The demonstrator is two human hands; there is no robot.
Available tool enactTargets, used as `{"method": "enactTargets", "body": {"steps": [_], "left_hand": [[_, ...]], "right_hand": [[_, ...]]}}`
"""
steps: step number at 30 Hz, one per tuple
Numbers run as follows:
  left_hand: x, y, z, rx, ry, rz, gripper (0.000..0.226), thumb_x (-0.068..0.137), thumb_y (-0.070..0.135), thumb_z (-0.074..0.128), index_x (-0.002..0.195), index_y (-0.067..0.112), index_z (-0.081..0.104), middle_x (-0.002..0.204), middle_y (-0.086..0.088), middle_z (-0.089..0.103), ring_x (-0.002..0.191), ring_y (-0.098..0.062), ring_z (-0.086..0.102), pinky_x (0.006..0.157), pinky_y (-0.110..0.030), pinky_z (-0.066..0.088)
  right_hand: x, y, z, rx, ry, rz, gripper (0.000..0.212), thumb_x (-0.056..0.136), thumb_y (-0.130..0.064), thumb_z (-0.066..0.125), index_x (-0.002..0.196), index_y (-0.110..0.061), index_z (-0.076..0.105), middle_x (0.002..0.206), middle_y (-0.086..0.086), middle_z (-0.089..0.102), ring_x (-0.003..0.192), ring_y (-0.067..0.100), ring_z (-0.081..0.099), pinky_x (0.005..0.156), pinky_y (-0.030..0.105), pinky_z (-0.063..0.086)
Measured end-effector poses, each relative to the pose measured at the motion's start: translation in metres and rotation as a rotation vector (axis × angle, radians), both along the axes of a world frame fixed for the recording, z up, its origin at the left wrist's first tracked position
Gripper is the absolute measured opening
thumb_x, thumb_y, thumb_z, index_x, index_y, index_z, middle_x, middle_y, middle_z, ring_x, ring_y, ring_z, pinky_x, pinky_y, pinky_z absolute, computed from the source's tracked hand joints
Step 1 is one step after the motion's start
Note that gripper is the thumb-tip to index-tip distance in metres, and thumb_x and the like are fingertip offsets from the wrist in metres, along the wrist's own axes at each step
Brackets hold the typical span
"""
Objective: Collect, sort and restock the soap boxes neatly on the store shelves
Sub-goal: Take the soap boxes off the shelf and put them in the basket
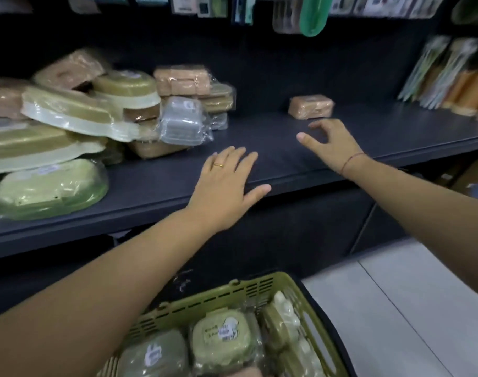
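A dark shelf (156, 183) runs across the view. On its left lies a loose pile of wrapped soap boxes (101, 115), green, cream, tan and one clear grey. A single tan soap box (310, 106) stands alone at the back right. My left hand (227, 183) rests flat on the shelf's front edge, fingers straight. My right hand (330, 141) hovers just in front of the lone tan box, fingers loosely curved, holding nothing. Below me a green basket (205, 303) holds several wrapped green soap boxes (222, 338).
Packets of straws or brushes and orange items (450, 77) stand at the shelf's right end. Hanging goods (312, 14) line the top. A pale floor (401, 308) lies to the lower right beside the basket.
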State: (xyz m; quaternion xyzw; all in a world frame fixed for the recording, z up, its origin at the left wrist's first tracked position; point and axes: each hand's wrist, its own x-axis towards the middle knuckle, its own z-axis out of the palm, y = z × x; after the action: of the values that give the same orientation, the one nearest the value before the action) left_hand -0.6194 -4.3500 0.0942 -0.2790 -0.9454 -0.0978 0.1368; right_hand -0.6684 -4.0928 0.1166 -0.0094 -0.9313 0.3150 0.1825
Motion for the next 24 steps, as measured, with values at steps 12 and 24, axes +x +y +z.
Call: {"method": "enactTargets", "body": {"steps": [12,24], "left_hand": [[-0.061,0.019,-0.008,-0.218,-0.369,-0.004,0.102,0.064,0.088,0.004,0.154,0.04,-0.005,0.162,0.014,-0.012,0.148,-0.005,-0.015,0.122,-0.037,-0.008],[-0.059,0.02,-0.01,-0.153,-0.35,-0.01,0.096,0.072,0.085,0.013,0.155,0.038,-0.004,0.162,0.015,-0.011,0.148,-0.004,-0.014,0.122,-0.039,-0.007]], "right_hand": [[-0.161,0.066,-0.033,0.377,-0.091,-0.244,0.102,0.08,-0.069,0.058,0.155,-0.022,0.006,0.162,0.01,0.002,0.149,0.029,0.006,0.12,0.048,0.007],[-0.203,0.057,-0.032,0.464,-0.151,-0.286,0.097,0.081,-0.072,0.051,0.155,-0.024,0.011,0.16,0.003,0.016,0.147,0.027,0.01,0.118,0.056,0.001]]}}
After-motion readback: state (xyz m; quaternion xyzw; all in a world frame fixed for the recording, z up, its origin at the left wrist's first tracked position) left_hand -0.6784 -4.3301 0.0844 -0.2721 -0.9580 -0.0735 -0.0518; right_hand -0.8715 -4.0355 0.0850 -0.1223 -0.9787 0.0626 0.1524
